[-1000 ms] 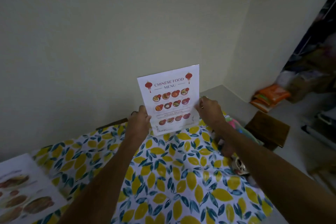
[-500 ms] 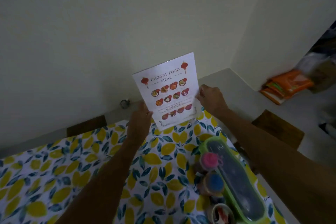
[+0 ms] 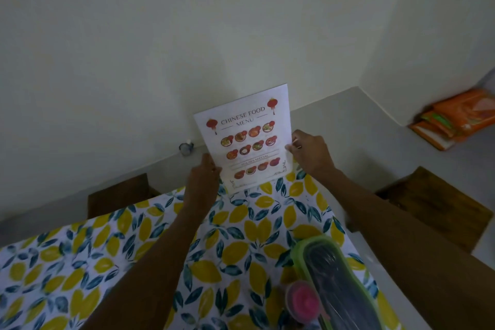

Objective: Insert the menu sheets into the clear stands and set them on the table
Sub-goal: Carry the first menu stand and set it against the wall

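A white "Chinese Food Menu" sheet (image 3: 247, 139) stands upright at the far edge of the table, its lower edge touching the lemon-print tablecloth (image 3: 107, 262). It appears to sit in a clear stand, whose outline I can barely make out. My left hand (image 3: 202, 181) grips the sheet's lower left edge. My right hand (image 3: 310, 154) pinches its right edge at mid height. Both arms reach forward across the table.
A green-rimmed oblong container (image 3: 340, 289) and a pink-lidded jar (image 3: 302, 300) stand at the near right. Dark wooden seats sit beyond the table at the left (image 3: 117, 194) and right (image 3: 434, 203). Orange packets (image 3: 455, 118) lie on the floor. The wall is close behind.
The view has tilted down and to the right; the menu sheets at the left have left the frame. The menu has come down to the table's far edge, both hands still on it.
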